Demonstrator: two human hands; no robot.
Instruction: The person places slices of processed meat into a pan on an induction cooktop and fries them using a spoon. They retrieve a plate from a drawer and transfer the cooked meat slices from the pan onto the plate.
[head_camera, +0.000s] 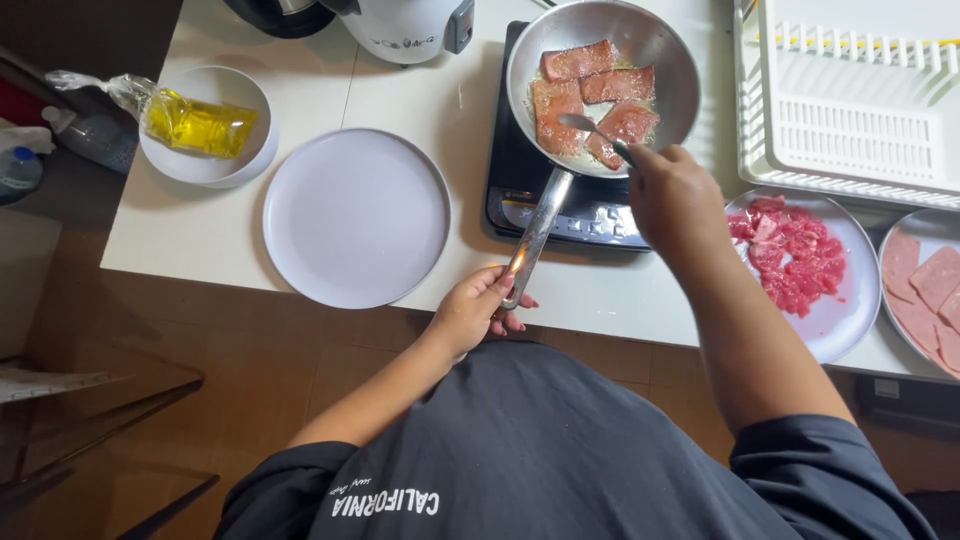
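The left hand (475, 305) is closed around the steel frying pan (603, 80) handle on the induction cooker (515, 195), while the right hand (672, 195) pinches a spoon (592, 128) touching the ham slices (592, 100) inside.

I see my left hand (478, 305) closed round the end of the pan (603, 85) handle at the counter's (200, 240) front edge. My right hand (672, 195) holds a spoon (592, 128) with its bowl on the meat slices (590, 105) in the pan, which sits on a black hob (520, 195). An empty plate (355, 217) lies left of the hob; a plate of raw meat (800, 265) lies right, near the front edge. A bowl with an oil bag (200, 125) sits toward the left edge.
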